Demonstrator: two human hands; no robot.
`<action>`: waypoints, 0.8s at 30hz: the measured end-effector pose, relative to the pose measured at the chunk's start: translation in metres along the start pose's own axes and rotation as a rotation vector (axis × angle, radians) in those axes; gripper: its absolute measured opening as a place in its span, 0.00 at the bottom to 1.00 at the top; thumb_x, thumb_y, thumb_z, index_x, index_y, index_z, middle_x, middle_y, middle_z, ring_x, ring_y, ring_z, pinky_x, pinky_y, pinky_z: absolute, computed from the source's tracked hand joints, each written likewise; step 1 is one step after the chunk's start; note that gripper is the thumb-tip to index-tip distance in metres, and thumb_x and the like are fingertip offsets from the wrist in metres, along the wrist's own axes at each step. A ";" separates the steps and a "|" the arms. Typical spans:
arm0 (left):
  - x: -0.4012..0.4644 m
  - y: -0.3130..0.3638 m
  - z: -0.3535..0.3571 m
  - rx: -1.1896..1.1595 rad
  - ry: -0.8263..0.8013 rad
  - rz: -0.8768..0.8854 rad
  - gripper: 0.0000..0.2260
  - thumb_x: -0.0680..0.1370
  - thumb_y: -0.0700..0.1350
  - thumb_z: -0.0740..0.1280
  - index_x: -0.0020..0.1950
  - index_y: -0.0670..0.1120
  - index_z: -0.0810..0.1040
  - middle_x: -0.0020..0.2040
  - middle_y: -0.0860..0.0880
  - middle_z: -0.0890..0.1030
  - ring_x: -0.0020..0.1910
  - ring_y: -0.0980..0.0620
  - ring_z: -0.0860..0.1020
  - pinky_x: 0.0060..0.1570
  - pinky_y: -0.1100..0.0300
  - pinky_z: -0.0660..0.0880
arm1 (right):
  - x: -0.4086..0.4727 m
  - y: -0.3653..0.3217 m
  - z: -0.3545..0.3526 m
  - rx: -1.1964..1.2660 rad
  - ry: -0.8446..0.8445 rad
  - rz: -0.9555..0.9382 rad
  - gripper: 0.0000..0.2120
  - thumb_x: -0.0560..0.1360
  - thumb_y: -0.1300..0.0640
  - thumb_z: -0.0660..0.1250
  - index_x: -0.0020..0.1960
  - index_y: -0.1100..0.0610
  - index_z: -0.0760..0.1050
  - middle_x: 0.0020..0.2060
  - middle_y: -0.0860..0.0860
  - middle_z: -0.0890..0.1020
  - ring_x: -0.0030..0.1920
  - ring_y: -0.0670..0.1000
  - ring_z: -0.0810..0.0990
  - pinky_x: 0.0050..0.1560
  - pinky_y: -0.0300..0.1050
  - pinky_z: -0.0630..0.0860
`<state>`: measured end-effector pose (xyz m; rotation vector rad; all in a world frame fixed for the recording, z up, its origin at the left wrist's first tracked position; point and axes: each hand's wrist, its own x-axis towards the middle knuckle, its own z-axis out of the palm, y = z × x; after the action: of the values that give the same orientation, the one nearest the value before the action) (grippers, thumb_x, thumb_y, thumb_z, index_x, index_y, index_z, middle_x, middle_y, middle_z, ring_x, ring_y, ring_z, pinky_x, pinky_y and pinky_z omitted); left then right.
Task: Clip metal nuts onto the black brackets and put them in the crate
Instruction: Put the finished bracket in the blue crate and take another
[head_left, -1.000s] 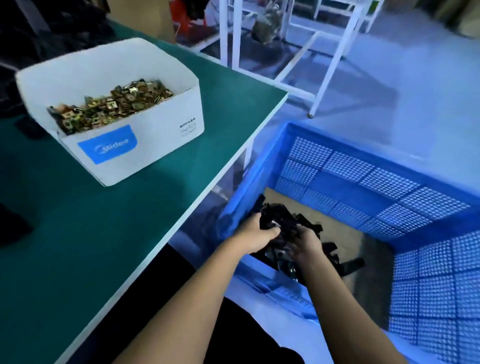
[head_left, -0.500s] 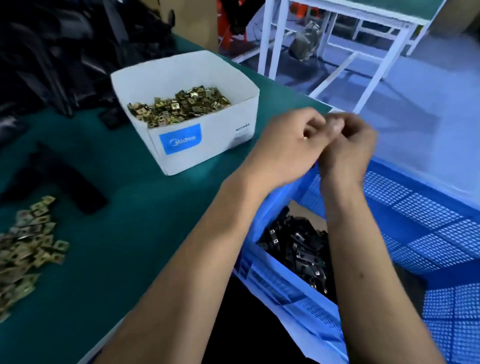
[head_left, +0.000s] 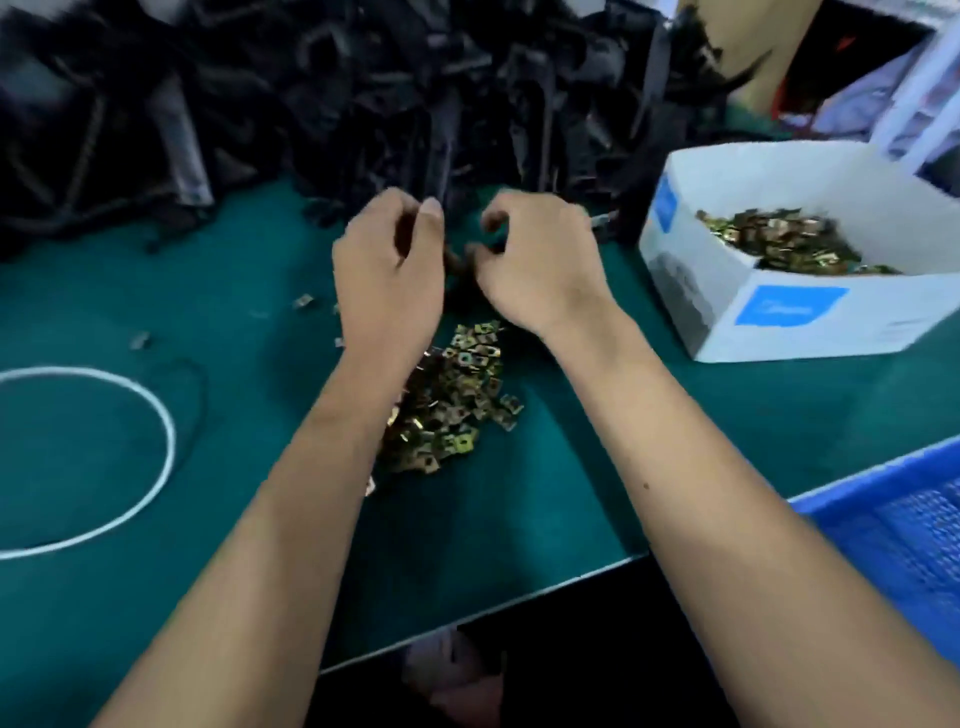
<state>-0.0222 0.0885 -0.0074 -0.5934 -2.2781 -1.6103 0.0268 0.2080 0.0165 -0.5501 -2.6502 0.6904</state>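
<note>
Two bare forearms reach forward over a green table (head_left: 727, 415). The left hand (head_left: 387, 265) and right hand (head_left: 535, 260) hover close together near the table's far side, fingers curled inward toward each other. Something small and dark shows in the gap between them, but motion blur hides whether either hand actually grips it, so their hold cannot be told.

Just beyond the fingertips lies a large heap of black brackets (head_left: 363, 93), filling the back of the table. Below the wrists, partly under the left forearm, sits a loose pile of brass-coloured metal nuts (head_left: 457, 400). A few stray nuts (head_left: 304, 301) lie to the left of it. At the right stands a white cardboard box (head_left: 779, 317) holding many more nuts. A corner of the blue crate (head_left: 893, 525) shows at the lower right, off the table's edge. A white ring (head_left: 166, 431) lies at the left.

This looks like the start of a fresh cycle: taking up a bracket. The next move likely calls for picking a nut from the pile and pressing it onto the bracket's edge.
</note>
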 end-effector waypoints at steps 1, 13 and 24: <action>0.001 -0.017 -0.014 0.023 0.017 -0.013 0.15 0.84 0.48 0.62 0.39 0.45 0.74 0.32 0.52 0.81 0.31 0.59 0.77 0.37 0.56 0.74 | 0.004 -0.003 0.014 -0.128 -0.104 0.039 0.21 0.77 0.45 0.70 0.67 0.52 0.76 0.63 0.57 0.77 0.66 0.62 0.73 0.65 0.56 0.74; 0.018 -0.072 -0.056 -0.317 0.097 -0.233 0.07 0.80 0.47 0.67 0.43 0.48 0.75 0.37 0.50 0.81 0.34 0.50 0.77 0.32 0.58 0.73 | 0.022 -0.023 0.048 0.354 0.414 -0.446 0.06 0.77 0.65 0.70 0.54 0.61 0.79 0.51 0.55 0.76 0.51 0.46 0.75 0.56 0.32 0.69; 0.020 -0.056 -0.064 -0.496 -0.405 -0.038 0.25 0.84 0.49 0.64 0.80 0.47 0.63 0.75 0.47 0.73 0.74 0.53 0.72 0.74 0.54 0.69 | 0.000 -0.036 0.067 0.870 -0.188 -0.424 0.14 0.83 0.64 0.65 0.68 0.56 0.75 0.61 0.51 0.82 0.64 0.44 0.79 0.68 0.41 0.73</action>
<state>-0.0666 0.0151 -0.0230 -1.0838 -2.1426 -2.2692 -0.0116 0.1530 -0.0198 0.3177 -2.1725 1.6413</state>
